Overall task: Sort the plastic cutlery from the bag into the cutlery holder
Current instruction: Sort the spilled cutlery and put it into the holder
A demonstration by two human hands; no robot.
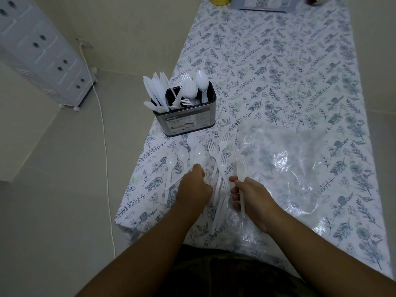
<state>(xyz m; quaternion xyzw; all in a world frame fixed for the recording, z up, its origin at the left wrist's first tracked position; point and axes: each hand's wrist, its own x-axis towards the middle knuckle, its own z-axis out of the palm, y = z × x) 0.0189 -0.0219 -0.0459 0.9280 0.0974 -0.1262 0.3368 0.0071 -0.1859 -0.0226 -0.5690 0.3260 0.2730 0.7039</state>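
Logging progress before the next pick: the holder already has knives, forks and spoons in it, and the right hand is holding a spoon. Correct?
Not quite. In the head view the right hand grips a fork, tines pointing away, not a spoon. The holder does already hold knives, forks and spoons.

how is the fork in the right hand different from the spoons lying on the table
The fork has tines; the spoons have rounded bowls. The fork is lifted in the right hand's grip, while the spoons lie flat on the tablecloth. The fork is a single piece; the spoons form a loose group by the left hand. Both are white plastic.
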